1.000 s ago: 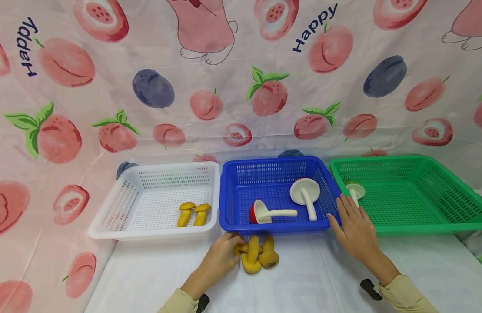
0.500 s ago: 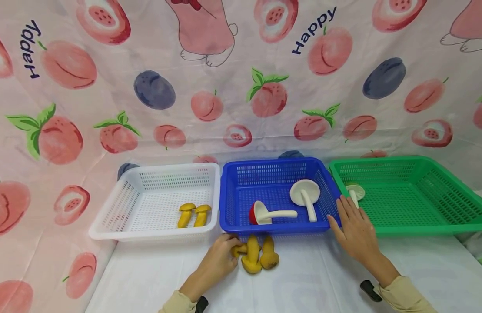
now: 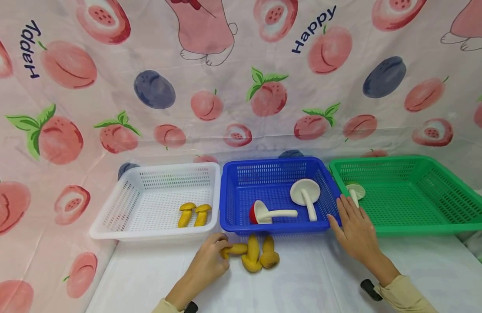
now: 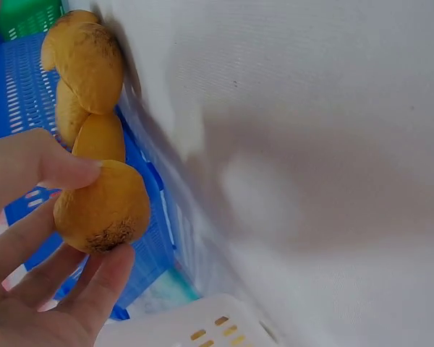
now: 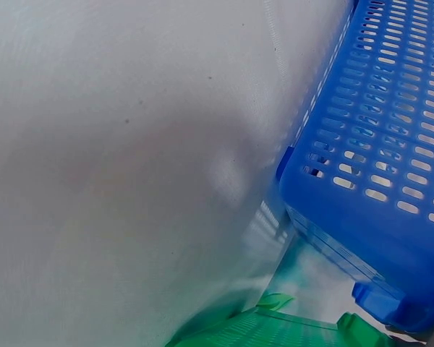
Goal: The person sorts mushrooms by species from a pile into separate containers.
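Note:
My left hand (image 3: 209, 261) pinches a yellow toy mushroom (image 3: 234, 249) by its cap, just in front of the blue basket (image 3: 272, 227); the left wrist view shows thumb and fingers curled round the cap (image 4: 101, 206). Two more yellow mushrooms (image 3: 260, 255) lie beside it on the white table. My right hand (image 3: 354, 226) lies flat with straight fingers at the gap between the blue basket and the green basket (image 3: 420, 226), holding nothing. The right wrist view shows only the blue basket's corner (image 5: 376, 188) and white cloth.
A white basket (image 3: 108, 228) at the left holds two small yellow mushrooms (image 3: 194, 214). The blue basket holds a red-capped mushroom (image 3: 264, 213) and a white one (image 3: 306, 194). A pale mushroom (image 3: 355, 191) lies in the green basket. A peach-print cloth hangs behind.
My left hand has drawn back to the left, pulling one yellow mushroom away from the other two. My right hand has stayed where it was.

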